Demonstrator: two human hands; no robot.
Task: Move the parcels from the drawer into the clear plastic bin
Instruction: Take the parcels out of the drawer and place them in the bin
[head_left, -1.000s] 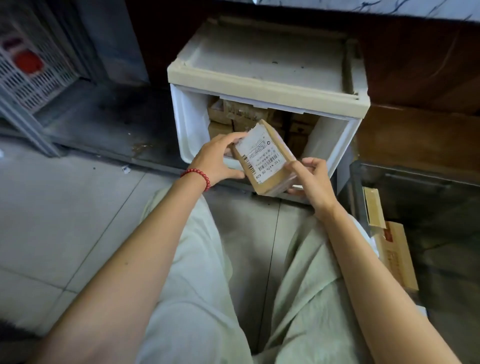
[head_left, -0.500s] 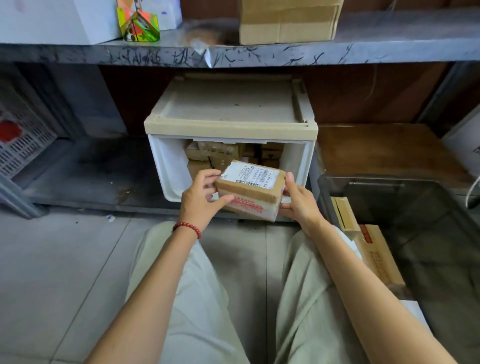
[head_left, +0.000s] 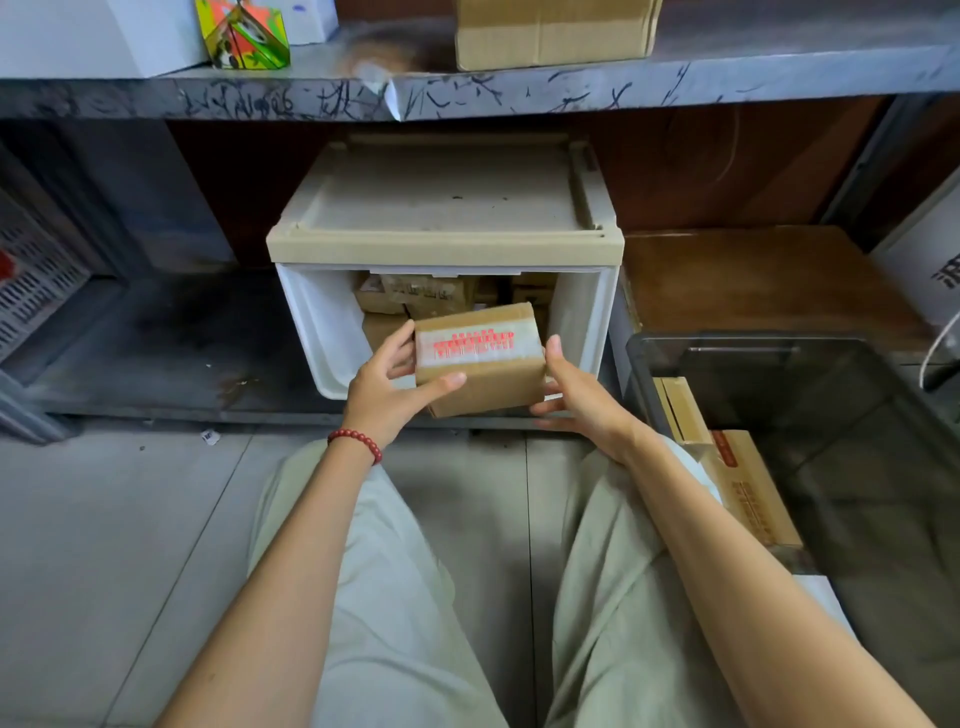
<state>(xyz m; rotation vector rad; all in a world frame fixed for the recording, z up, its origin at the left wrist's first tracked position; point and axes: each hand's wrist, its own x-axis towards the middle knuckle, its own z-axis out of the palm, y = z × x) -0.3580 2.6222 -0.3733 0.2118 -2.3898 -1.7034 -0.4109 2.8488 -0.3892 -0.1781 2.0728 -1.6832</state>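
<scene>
A small brown cardboard parcel with red-printed tape across its top is held in front of the open white drawer. My left hand grips its left end, thumb across the front face. My right hand holds the right end, thumb up along the side. Several more brown parcels lie stacked inside the drawer. The clear, dark-tinted plastic bin stands on the floor to the right, with two boxes along its left wall.
The drawer unit's beige top sits under a scratched grey shelf carrying a cardboard box and a colourful carton. A white lattice crate is at far left. My knees in pale trousers fill the foreground over a tiled floor.
The parcel has been turned in both hands: its white barcode label faced up, now the red-taped side faces up. The view has also tilted upward, revealing the shelf.
</scene>
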